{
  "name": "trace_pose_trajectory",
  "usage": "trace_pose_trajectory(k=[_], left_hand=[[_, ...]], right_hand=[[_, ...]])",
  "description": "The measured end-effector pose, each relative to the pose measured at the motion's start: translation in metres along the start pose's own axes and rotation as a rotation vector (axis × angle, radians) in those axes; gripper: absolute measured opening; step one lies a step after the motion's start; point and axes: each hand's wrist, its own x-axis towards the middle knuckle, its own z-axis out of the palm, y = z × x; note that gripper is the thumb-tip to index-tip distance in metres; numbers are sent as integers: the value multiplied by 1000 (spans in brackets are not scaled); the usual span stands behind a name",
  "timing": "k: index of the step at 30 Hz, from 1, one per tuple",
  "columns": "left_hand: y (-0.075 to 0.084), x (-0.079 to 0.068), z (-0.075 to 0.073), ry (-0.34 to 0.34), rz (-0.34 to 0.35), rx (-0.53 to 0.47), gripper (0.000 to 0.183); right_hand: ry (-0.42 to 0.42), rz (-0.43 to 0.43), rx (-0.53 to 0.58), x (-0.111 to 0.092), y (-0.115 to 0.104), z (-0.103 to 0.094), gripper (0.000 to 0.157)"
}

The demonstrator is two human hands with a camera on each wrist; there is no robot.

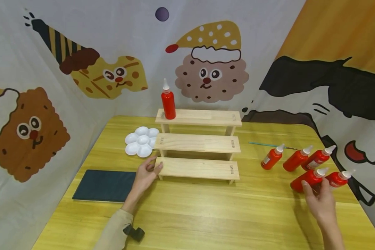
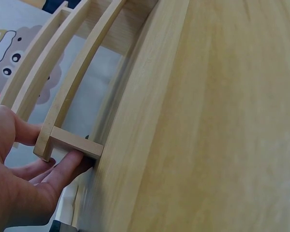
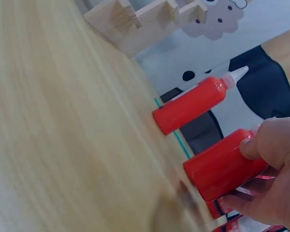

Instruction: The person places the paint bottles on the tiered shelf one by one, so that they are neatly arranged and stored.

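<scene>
A three-step wooden shelf [image 1: 198,168] stands on the yellow table [image 1: 206,215]. My left hand [image 1: 147,173] pinches the left end of its lowest step [image 2: 67,140], thumb above and fingers [image 2: 63,171] below. One red paint bottle [image 1: 168,100] with a white nozzle stands upright on the top step's left end. At the right, my right hand [image 1: 320,199] grips another red bottle [image 1: 306,180], which rests tilted on the table; the thumb [image 3: 266,140] lies on this bottle [image 3: 222,169].
Several more red bottles [image 1: 297,159] stand around the held one, one of them near the shelf [image 3: 193,104]. A thin teal paintbrush [image 1: 265,144] lies behind them. A white flower palette [image 1: 140,141] and a dark flat board [image 1: 104,185] sit left of the shelf. Cloth walls close in.
</scene>
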Motion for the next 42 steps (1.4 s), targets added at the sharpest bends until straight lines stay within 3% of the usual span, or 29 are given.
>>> trace_pose_trajectory(k=[5, 13, 29, 34, 42], left_hand=[[0, 0, -1, 0, -2, 7, 56], [1, -1, -1, -4, -7, 6, 56], [0, -1, -1, 2, -6, 7, 56], [0, -1, -1, 3, -3, 7, 56], [-1, 0, -1, 7, 5, 10, 56]], right_hand=[[62, -59, -30, -2, -12, -2, 49], [63, -63, 5, -4, -39, -4, 56], [95, -188, 100, -13, -92, -2, 52], [108, -250, 137, -12, -107, 4, 50], [104, -420, 224, -7, -130, 15, 54]])
